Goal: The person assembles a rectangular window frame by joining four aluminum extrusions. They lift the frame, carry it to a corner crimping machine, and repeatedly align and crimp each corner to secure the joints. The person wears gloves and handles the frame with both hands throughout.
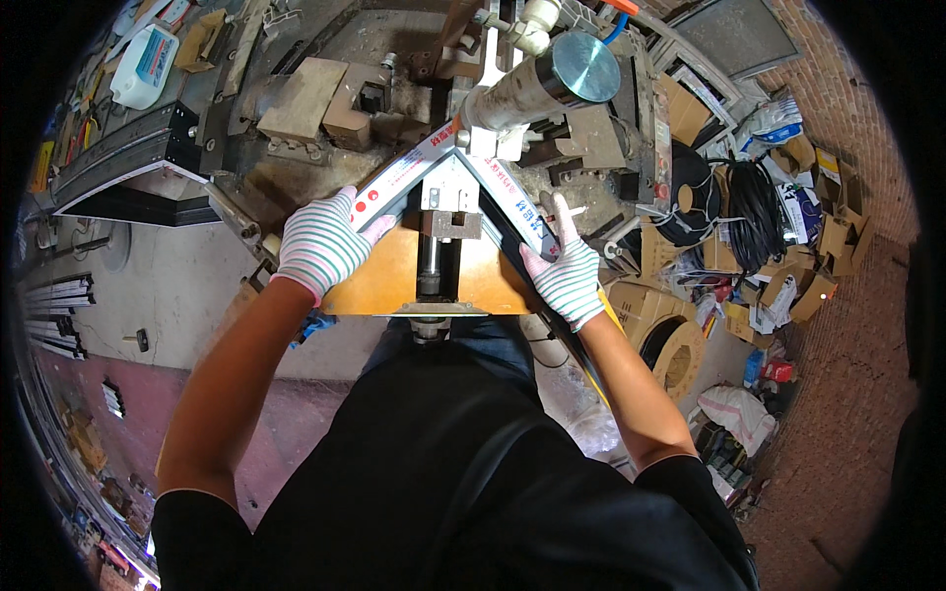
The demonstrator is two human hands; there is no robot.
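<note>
Two film-covered metal profiles meet in a corner under the cylinder (pixel 517 90) of a machine. My left hand (pixel 327 240), in a striped knit glove, grips the left profile (pixel 403 171) near its lower end. My right hand (pixel 565 273), gloved alike, is on the right profile (pixel 517 205), with fingers on its outer side; a thin pen-like item sticks out by the index finger. Inside the corner sits a metal clamping block (pixel 449 193) above a steel shaft (pixel 429 266). An orange-brown plate (pixel 369 277) lies beneath the profiles.
Steel blocks (pixel 303 100) stand on the machine bed at left. A black frame (pixel 126 170) and a white plastic jug (pixel 145 68) are farther left. At right are coiled black cable (pixel 754 214), cardboard boxes (pixel 643 295) and a brick wall (pixel 850 369). A hammer (pixel 142 340) lies on the floor.
</note>
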